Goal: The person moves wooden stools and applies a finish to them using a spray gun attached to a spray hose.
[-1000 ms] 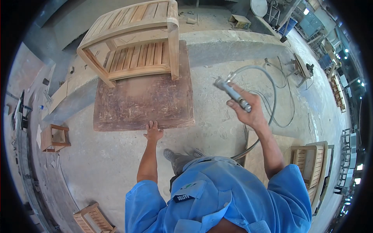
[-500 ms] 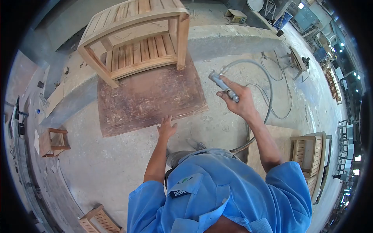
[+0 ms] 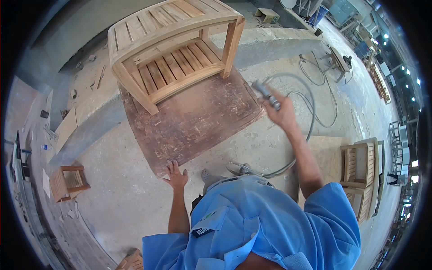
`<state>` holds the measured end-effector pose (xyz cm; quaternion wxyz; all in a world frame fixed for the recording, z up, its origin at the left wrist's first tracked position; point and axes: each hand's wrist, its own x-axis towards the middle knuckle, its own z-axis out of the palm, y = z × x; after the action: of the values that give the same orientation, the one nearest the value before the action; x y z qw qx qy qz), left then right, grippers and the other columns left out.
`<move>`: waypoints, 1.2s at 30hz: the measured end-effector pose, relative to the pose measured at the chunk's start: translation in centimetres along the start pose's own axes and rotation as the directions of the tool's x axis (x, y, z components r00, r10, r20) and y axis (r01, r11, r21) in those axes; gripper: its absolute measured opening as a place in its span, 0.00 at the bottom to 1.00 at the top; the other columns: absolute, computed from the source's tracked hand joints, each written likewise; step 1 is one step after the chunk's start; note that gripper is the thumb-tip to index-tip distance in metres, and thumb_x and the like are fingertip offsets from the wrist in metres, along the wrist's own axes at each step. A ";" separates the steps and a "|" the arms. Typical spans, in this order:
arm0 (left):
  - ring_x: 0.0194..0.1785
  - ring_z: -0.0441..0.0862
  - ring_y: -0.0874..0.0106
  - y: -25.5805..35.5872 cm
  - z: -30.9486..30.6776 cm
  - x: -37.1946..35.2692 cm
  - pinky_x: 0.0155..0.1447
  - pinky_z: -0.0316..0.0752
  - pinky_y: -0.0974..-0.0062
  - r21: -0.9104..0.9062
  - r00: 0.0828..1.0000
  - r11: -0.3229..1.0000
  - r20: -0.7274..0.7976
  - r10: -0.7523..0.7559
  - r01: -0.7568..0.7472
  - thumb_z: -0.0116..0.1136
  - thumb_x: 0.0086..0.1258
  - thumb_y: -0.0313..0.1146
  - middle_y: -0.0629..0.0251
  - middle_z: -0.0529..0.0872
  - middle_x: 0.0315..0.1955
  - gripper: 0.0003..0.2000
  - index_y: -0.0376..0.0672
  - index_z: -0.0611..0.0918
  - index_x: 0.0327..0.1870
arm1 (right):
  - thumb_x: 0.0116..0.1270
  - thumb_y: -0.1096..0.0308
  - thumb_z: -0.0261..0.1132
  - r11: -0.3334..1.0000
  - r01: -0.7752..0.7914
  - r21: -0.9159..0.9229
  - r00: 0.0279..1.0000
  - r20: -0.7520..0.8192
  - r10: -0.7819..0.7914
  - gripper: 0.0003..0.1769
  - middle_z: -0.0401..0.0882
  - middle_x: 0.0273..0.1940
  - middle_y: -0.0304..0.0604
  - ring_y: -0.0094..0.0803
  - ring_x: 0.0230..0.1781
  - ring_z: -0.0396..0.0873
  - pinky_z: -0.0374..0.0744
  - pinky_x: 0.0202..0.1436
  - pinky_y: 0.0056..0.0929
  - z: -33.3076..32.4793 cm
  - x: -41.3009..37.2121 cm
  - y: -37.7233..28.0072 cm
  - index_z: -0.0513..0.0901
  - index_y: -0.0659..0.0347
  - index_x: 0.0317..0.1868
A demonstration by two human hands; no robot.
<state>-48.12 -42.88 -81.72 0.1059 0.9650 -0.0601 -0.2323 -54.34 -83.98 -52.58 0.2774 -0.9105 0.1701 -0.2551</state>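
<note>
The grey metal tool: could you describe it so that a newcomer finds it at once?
Start at the slatted wooden piece on the brown platform, then look right to the person's right hand. The grey metal tool there is short and straight, unlike the looping hose beside it.

Small wooden stool at left; cardboard box, blue drum farther off.

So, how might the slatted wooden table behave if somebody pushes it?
The slatted wooden table should be stiff: thick legs join a lower shelf. It may be light for its bulk, being open-sided. Its widely spaced legs suggest sliding before tipping.
</note>
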 end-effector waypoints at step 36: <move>0.63 0.73 0.61 11.7 -26.7 22.1 0.66 0.64 0.68 -0.678 0.738 0.457 -0.672 -0.067 -0.576 0.56 0.73 0.44 0.50 0.75 0.60 0.29 0.33 0.67 0.67 | 0.69 0.42 0.61 0.697 -0.334 0.634 0.927 0.090 0.363 0.35 0.79 0.28 0.37 0.15 0.17 0.68 0.65 0.17 0.16 -4.8 3.8 10.4 0.76 0.65 0.61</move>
<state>-17.03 -53.18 -65.38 0.6187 0.7751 -0.0533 0.1169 -55.68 -95.86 -53.89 0.6097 -0.7066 0.2482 -0.2594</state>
